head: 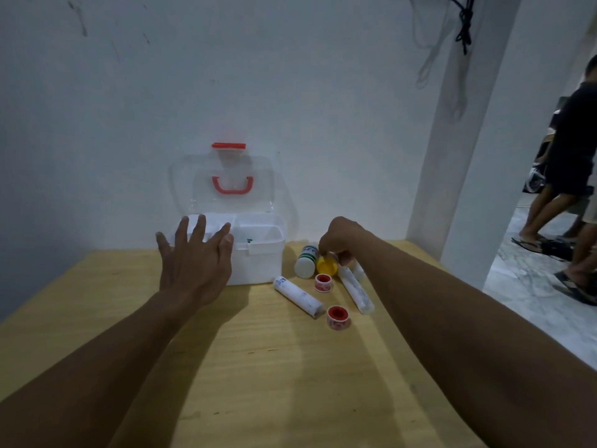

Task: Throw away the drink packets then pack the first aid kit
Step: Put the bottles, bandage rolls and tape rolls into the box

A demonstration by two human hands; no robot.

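A white first aid box (258, 263) stands open against the wall, its clear lid (223, 176) with red handle raised. My left hand (193, 257) hovers with fingers spread in front of the box's left part. My right hand (339, 237) reaches down with fingers closing around a yellow-capped item (327, 265). Beside it lies a white bottle with a green label (306, 260). Two white rolled bandages (298, 296) (355, 291) and two red-centred tape rolls (323, 282) (338, 317) lie on the wooden table (258, 367). No drink packets are visible.
A white wall stands right behind the box. A pillar (452, 156) rises at the table's back right corner. Past the right edge, people (568, 163) stand on a grey floor. A black cord (465, 24) hangs high on the wall.
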